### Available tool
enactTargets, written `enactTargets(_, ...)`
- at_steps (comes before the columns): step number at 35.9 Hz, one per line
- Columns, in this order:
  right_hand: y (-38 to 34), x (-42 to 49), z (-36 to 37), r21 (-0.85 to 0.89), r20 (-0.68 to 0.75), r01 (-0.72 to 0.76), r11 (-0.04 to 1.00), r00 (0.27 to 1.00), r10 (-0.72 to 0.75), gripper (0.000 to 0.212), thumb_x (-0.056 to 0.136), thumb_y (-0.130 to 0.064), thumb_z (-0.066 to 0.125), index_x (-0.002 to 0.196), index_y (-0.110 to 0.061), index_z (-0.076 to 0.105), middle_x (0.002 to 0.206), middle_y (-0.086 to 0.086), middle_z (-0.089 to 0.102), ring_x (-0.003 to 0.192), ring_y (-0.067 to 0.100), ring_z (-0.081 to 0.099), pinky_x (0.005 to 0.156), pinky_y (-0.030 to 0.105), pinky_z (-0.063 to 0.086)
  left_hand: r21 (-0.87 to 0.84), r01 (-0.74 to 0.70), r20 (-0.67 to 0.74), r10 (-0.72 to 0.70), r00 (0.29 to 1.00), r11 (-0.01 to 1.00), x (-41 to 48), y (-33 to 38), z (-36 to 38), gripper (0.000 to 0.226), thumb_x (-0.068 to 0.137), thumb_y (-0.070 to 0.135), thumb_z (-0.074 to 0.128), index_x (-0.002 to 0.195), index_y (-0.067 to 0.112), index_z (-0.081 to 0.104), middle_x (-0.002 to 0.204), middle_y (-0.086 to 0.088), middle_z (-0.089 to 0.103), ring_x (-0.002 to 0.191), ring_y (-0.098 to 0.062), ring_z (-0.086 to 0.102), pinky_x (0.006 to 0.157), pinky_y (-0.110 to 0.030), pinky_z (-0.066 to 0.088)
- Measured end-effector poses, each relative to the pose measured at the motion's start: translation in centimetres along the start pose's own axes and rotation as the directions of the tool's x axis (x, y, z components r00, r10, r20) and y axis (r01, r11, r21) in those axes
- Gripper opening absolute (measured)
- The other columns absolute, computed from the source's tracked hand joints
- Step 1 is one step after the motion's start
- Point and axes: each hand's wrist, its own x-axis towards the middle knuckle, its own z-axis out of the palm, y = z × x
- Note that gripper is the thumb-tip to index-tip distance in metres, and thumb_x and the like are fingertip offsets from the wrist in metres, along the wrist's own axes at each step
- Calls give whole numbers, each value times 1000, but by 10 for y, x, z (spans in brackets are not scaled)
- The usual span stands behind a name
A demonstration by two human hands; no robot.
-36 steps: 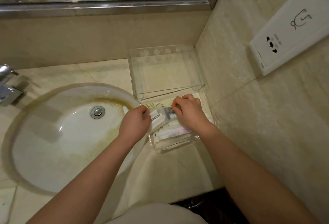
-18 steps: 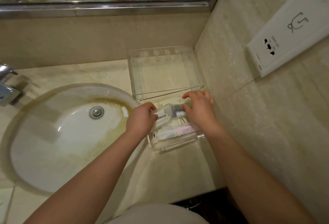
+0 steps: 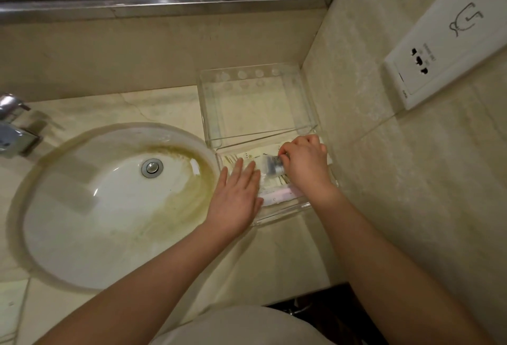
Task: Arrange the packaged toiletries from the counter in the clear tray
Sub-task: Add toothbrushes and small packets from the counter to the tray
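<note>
Your counter is pale, glossy stone with faint veins. The clear tray stands along its right edge, just beside the tiled side wall and touching the basin's rim on its left. It is a hard, transparent rectangle with low straight walls.

Inside the tray lie flat packets of cream paper printed with fine lines, and nearer you a long pink-striped packet in shiny film.

Your left hand lies palm down over the tray's left side. Its fingers are straight and close together, resting on the packets and gripping nothing.

Your right hand is over the middle of the tray with its fingers curled. The fingertips and thumb pinch a small packet of crinkled clear wrap with a grey and white piece inside. You cannot tell whether that packet rests on the ones beneath or is held just above them.

Behind the tray, in the counter's back right corner, sits a second clear box of the same rigid plastic, with a row of round holes along its far wall.

To the left is the oval white ceramic basin, smooth but stained yellow-brown round its upper slope, with a round metal drain. A chrome tap is at the counter's left edge. A metal-framed mirror runs above, and a white socket plate is on the side wall.
</note>
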Motion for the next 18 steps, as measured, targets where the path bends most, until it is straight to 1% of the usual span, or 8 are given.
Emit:
enactTargets(2,-1,0,2,8,47,10,1000,999,-10,21,94,-24,52,98,-23,72,104,2,66,109,28,45,85,40,35,30,-28,76,26,997,999,-4,3,6,65,100,47,29,154,12,19,164,-8,12,151,-29,2,119,-51,-1)
enactTargets(4,-1,-1,4,20,57,10,1000,998,-12,21,94,-23,51,99,-22,72,105,4,66,108,29,47,85,40,38,60,-47,102,41,994,997,-7,3,11,66,101,49,23,155,13,14,164,-8,9,151,-28,1,119,-51,-5)
enactTargets(7,0,-3,4,8,23,16,1000,1000,-17,21,94,-22,52,100,-20,72,104,4,67,106,29,49,83,40,38,61,-64,88,58,994,996,-9,0,11,68,100,52,20,155,13,16,164,-7,13,151,-28,5,119,-51,-4)
enactTargets(11,3,-6,4,-4,-43,14,1000,999,-14,20,95,-22,52,99,-18,72,102,5,67,105,30,49,81,39,38,44,-77,82,73,994,996,-11,-3,11,68,100,53,19,154,13,19,163,-7,16,151,-28,6,120,-50,-3)
enactTargets(18,4,-4,10,-28,29,46,999,999,-45,24,99,-24,46,101,-19,69,106,5,67,106,29,49,82,40,40,45,-62,89,58,994,997,-14,-1,9,67,100,53,18,155,13,17,164,-6,14,151,-27,5,121,-49,-4)
